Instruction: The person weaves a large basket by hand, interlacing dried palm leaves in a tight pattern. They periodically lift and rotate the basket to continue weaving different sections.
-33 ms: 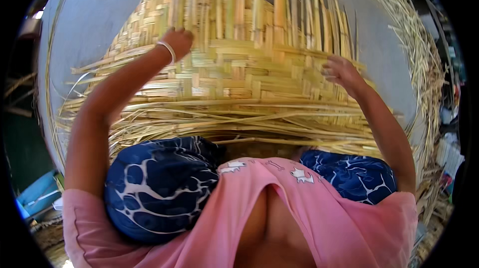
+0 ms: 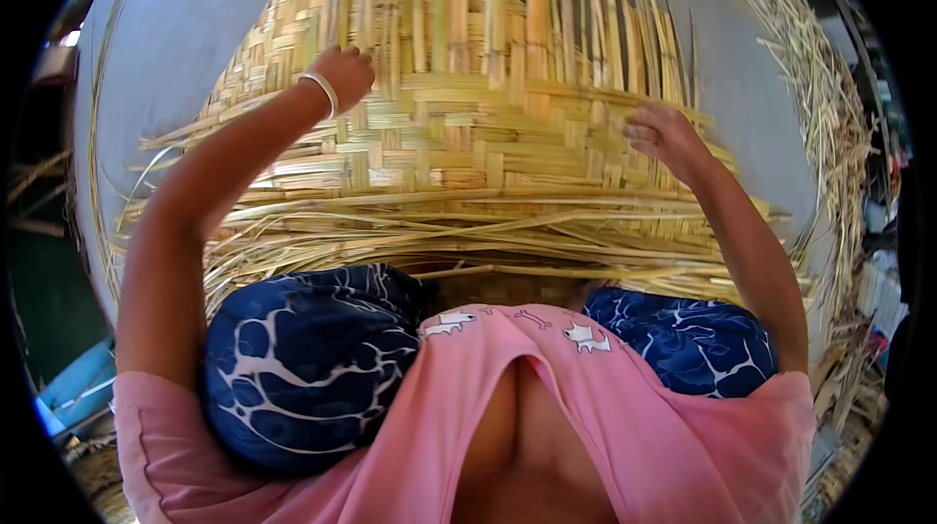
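A large mat of yellow-green bamboo strips lies in front of me, woven over and under. My left hand, with a white bangle at its wrist, is curled closed over the mat's upper left part, at a crosswise strip. My right hand, wearing a ring, has its fingers bent round the right end of a crosswise bamboo strip. The fingertips of both hands are partly hidden. Beyond the hands, lengthwise strips run away from me, unwoven and spread apart at the right.
Long loose strips lie across the mat just before my knees, which are in blue patterned cloth. A heap of thin shavings curves along the right side of the grey floor. Something blue sits at the lower left.
The view has shifted slightly, so the mat appears a little further left. Both hands stay at about the same places on the mat, still curled.
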`<action>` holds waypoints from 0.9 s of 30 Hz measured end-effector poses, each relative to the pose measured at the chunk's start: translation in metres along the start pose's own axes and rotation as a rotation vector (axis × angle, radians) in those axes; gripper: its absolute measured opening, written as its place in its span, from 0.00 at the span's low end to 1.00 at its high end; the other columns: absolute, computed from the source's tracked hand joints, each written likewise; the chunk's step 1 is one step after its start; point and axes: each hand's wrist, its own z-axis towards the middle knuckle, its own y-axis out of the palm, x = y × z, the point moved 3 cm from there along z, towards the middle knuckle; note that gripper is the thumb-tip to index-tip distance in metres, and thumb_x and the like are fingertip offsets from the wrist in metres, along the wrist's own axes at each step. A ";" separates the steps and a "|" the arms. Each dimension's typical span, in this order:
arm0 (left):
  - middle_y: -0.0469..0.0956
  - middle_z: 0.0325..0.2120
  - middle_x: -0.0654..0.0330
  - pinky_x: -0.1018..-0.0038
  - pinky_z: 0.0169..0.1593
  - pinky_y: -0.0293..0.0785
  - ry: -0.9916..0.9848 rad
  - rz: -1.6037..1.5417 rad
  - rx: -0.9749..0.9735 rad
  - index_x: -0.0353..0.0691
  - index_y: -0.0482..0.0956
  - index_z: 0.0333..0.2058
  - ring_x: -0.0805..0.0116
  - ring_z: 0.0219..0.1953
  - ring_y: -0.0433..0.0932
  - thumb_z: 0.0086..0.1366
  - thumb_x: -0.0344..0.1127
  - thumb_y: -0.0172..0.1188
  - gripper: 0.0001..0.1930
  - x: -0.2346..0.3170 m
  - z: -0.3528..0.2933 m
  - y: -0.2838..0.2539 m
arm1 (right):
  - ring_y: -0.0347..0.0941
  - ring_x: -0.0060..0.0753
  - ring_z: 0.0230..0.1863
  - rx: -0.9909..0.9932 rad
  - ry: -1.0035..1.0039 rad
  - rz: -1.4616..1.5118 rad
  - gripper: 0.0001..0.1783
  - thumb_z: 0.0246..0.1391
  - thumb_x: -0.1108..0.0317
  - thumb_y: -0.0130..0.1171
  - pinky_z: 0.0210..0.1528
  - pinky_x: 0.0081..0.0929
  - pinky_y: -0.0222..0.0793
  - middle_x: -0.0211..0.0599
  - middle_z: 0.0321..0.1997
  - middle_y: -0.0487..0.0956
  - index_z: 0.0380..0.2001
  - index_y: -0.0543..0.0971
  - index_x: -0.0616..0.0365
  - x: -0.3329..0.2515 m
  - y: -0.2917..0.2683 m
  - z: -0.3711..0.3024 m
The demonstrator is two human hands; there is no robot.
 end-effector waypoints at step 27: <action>0.73 0.16 0.50 0.65 0.30 0.71 -0.372 -1.221 0.489 0.34 0.77 0.24 0.55 0.21 0.74 0.54 0.47 0.61 0.18 0.143 0.153 -0.108 | 0.74 0.30 0.39 -0.035 -0.229 -0.374 0.19 0.56 0.66 0.51 0.41 0.22 0.72 0.39 0.40 0.74 0.48 0.68 0.66 -0.061 0.031 0.130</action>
